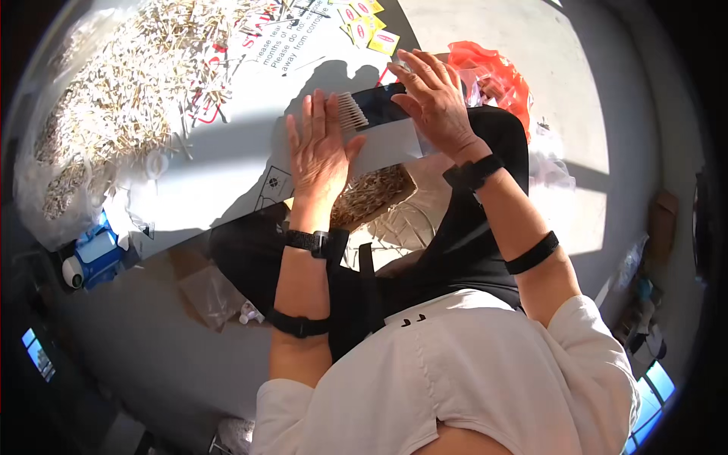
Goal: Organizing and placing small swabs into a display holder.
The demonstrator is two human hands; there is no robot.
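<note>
A row of short pale sticks [352, 112] lies side by side on a white printed board [220, 178] before me. My left hand [318, 152] rests palm down at the row's left end, fingers stretched out and its edge against the sticks. To the right, my right hand [438, 106] is spread above a dark, shiny strip [381, 104] that meets the row, with nothing visible in its fingers. A pale flat sheet [390, 145] lies just nearer than the strip. Below it, between my knees, a box [373, 193] holds many loose sticks, partly hidden by my left hand and wrist.
A big heap of loose sticks [121, 114] spreads over the board's left, with clear plastic around it. Several small yellow packets [362, 29] lie at the far edge. An orange-red plastic bag [497, 76] stands beyond my right knee. A blue-and-white package [98, 250] sits at left.
</note>
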